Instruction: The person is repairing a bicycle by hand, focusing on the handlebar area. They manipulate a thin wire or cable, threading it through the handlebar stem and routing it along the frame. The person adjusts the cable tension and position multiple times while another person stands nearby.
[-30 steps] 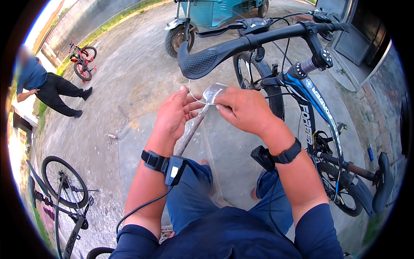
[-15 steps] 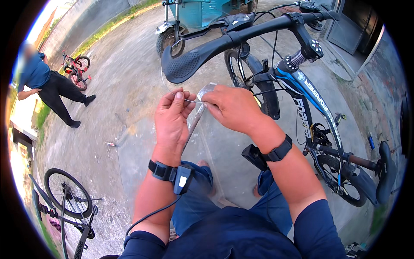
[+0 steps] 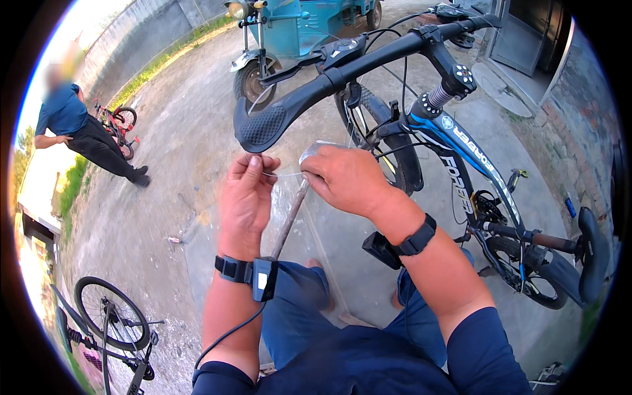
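A thin metal wire [image 3: 284, 175] runs between my hands, just below the black handlebar grip [image 3: 262, 126] of the bicycle [image 3: 471, 148]. My left hand [image 3: 245, 201] is closed, pinching the wire between thumb and fingers. My right hand [image 3: 345, 179] is closed at the wire's other side, its fingers curled over a silvery, flat-ended piece [image 3: 308, 154]. Below that hand a brownish rod [image 3: 288, 222] slants down toward my left wrist. Whether rod and silvery piece are one tool is hidden by my fingers. A strap with a small black box sits on each wrist.
Close on the right stands the black-and-blue bicycle, its saddle [image 3: 592, 253] at the far right. Another bicycle [image 3: 112, 316] is at the lower left. A teal three-wheeler [image 3: 289, 29] stands at the back. A person [image 3: 79, 128] stands at the left near a red bicycle [image 3: 122, 128].
Both my hands appear slightly lower in view, the left also further left, with the wire still between them. The bicycle has shifted left and the view has tilted a little.
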Available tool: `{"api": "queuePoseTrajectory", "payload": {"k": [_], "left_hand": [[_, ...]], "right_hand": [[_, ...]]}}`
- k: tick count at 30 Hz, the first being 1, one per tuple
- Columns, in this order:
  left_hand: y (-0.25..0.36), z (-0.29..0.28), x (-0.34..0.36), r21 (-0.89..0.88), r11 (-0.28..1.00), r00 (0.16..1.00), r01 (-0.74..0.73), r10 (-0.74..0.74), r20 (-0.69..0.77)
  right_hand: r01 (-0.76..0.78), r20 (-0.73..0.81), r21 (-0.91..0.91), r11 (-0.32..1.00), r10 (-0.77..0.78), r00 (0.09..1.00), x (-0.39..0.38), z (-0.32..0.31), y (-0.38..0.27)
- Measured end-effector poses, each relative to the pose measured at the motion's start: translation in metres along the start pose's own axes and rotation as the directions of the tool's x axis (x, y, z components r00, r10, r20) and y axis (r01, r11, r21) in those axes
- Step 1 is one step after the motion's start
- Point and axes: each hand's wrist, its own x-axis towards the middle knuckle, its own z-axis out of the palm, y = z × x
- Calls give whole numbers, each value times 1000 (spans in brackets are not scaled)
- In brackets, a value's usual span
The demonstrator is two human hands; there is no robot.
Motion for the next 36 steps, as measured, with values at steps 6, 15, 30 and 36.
{"api": "queuePoseTrajectory", "payload": {"k": [6,15,30,36], "left_hand": [[-1,22,-11,-187,982,1000,10,-13,-17],[-12,17,-5,-8,997,997,-75,75,-8],[8,17,18,56,997,994,45,-50,97],[-10,33,14,68,996,983,57,-68,171]], "right_hand": [[2,-63,21,1000,0,998,1,0,1],[-19,-85,7,1000,19,996,4,-4,-1],[-2,-142,34,999,7,990,5,-6,-3],[-25,-124,3,1000,25,992,3,-5,3]]}}
